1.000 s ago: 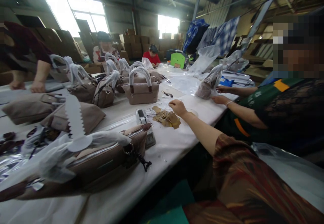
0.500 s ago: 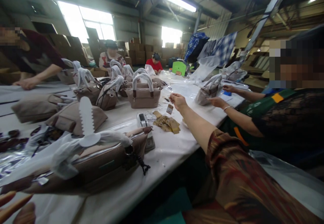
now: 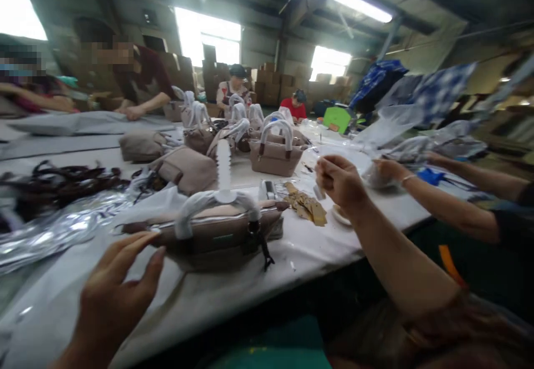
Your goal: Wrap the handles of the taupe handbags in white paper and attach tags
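Note:
A taupe handbag [image 3: 217, 246] stands on the near part of the table, its handles [image 3: 186, 216] wrapped in white film. A white serrated plastic strip [image 3: 224, 168] sticks up by the handles, and a dark tassel hangs at the bag's right end. My left hand [image 3: 119, 288] is at the bag's left end, fingers and thumb apart, fingertips at or very near its corner. Past the bag's right end, my right hand [image 3: 342, 182] is raised with its fingers pinched together. A small hang tag [image 3: 319, 192] dangles beneath those fingers, blurred. Below it lies a pile of brown tags [image 3: 306, 206].
More taupe bags [image 3: 276, 156] stand at the table's middle. Dark straps [image 3: 62, 185] and shiny plastic film [image 3: 70, 227] lie on the left. A co-worker's hand [image 3: 387, 170] handles a plastic-covered item on the right. Other people work around the far side.
The view has swung left, so things sit further right. My left hand has come fully into view, at the bag's end. My right hand still pinches the tag, which now shows more edge-on.

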`<state>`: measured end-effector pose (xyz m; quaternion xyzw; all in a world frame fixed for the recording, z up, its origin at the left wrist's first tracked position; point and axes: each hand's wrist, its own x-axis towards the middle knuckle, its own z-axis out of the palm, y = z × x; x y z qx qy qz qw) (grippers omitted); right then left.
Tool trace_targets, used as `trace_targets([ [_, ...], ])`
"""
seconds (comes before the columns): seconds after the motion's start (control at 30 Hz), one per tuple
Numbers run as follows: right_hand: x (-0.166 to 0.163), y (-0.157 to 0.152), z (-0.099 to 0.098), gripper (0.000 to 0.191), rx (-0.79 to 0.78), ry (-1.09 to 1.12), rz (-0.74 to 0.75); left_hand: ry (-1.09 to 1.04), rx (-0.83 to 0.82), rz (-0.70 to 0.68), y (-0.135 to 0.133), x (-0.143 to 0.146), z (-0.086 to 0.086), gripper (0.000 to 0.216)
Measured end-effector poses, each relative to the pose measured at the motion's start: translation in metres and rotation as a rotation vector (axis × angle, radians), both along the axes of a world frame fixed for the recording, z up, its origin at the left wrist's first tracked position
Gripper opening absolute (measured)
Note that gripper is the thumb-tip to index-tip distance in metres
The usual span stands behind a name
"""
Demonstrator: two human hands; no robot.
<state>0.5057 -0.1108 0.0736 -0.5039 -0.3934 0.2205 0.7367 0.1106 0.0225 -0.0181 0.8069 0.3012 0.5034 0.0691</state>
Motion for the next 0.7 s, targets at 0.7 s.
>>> trace_targets([
  [0.7,-0.186,0.015,-0.091,0.015,-0.383,-0.869,-0.009,-0.068,-0.166,-0.018,-0.012,0.004,-0.016,0.019],
])
